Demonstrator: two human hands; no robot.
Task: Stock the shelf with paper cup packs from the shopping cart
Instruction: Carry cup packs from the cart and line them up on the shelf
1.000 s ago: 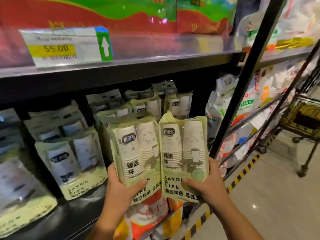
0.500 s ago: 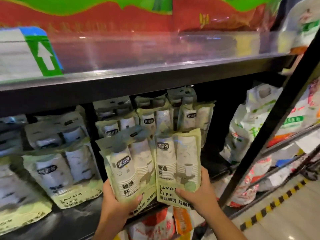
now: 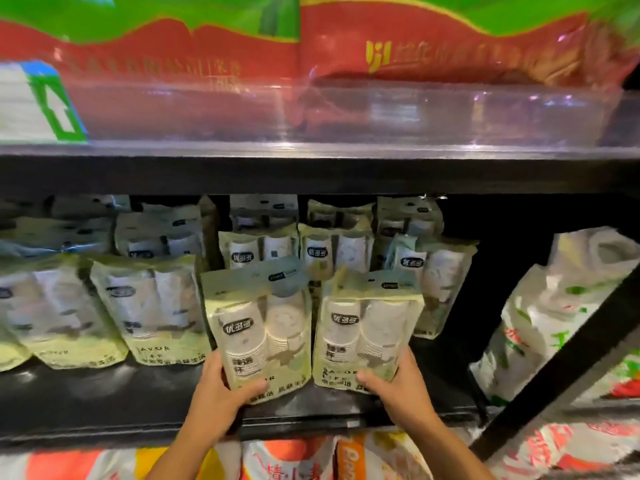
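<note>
Packs: two paper cup packs held upright, side by side, low over the front of the shelf (image 3: 104, 403). Whether their bottoms rest on it cannot be told.
Left hand (image 3: 221, 400): grips the left pack (image 3: 258, 334) at its lower left corner. The thumb is curled across the front and the fingers are hidden behind.
Right hand (image 3: 398, 389): grips the right pack (image 3: 365, 330) at its lower right corner. The thumb lies over the bottom print and the fingers wrap round the side.
Pack look: pale green bags, each with two stacks of white cups, a dark oval logo and a flat sealed top.
Stocked packs (image 3: 156, 306): the same kind, standing in rows behind and to the left.
Upper shelf (image 3: 311, 171): black edge with a clear plastic rail above it.
Red and green bags (image 3: 450, 46): they lie on the upper shelf.
Tag (image 3: 38, 105): far left, with a green arrow, blurred.
White bags (image 3: 554, 323): to the right, behind a slanted black post (image 3: 561, 368).
Orange bags (image 3: 287, 459): below the shelf.
</note>
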